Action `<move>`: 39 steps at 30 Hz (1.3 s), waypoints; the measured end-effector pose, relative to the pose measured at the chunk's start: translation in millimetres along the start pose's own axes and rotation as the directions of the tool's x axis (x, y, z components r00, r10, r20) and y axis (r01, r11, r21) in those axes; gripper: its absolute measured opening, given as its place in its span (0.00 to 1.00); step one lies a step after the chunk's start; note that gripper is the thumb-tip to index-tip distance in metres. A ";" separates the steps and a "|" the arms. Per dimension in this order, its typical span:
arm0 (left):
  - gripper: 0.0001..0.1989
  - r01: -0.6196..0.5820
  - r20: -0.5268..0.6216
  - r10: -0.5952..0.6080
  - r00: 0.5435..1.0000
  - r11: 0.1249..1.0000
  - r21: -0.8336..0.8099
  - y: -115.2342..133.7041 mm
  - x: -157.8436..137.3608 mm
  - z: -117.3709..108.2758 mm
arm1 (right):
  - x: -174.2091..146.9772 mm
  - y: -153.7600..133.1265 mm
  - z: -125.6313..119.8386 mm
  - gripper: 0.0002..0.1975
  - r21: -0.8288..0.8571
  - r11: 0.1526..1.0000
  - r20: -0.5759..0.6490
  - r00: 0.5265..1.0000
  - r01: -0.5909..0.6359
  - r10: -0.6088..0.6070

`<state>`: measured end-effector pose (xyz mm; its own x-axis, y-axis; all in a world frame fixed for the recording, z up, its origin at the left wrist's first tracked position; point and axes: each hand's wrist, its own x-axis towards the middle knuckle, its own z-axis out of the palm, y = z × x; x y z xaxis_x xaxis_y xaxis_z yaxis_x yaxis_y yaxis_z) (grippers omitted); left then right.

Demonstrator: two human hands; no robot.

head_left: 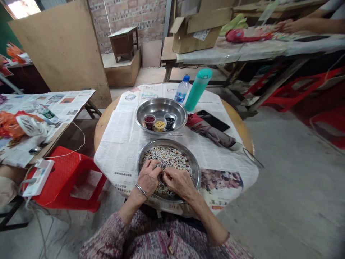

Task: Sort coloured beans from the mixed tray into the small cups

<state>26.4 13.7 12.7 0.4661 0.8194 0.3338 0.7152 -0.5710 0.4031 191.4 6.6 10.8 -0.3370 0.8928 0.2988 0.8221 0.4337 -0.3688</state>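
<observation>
In the near steel basin (198,172) lies a spread of mixed grains and beans (172,157), white, dark red and yellow. My left hand (149,177) is over the left part of the mix, its fingers curled down and pressed together. Beside it, my right hand (180,183) is closed in a pinch, fingertips down at the mix. Whatever either hand holds is too small or hidden to make out. Just beyond, a second steel basin (176,107) holds three clear cups: dark red beans (149,121), yellow beans (159,125) and black beans (170,121).
Newspaper (115,144) covers the round table. Behind the basins stand a water bottle (182,90) and a teal flask (198,90). A folded umbrella (212,133) and a dark phone (212,120) lie right. A red stool (67,180) bears a power strip (40,178). Another person's hands (289,26) show far right.
</observation>
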 end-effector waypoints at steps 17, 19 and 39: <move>0.15 0.025 0.025 -0.025 0.999 0.999 -0.021 0.9 0.6 -1.2 | 1.2 -0.4 -2.8 0.13 -0.030 0.985 -0.068 0.983 -0.172 0.170; 0.15 0.021 0.022 -0.021 1.000 1.000 -0.016 1.4 0.9 -1.0 | 1.2 -0.5 -3.3 0.13 -0.031 0.985 -0.068 0.983 -0.172 0.170; 0.16 -0.008 -0.045 0.007 0.999 1.000 -0.023 1.8 2.3 0.2 | -0.2 0.2 -4.3 0.13 -0.042 0.978 -0.089 0.976 -0.204 0.200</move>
<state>28.9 14.5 14.0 0.4473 0.8122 0.3746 0.6990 -0.5787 0.4202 193.6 6.0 14.5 -0.1236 0.9470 0.2964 0.8921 0.2368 -0.3848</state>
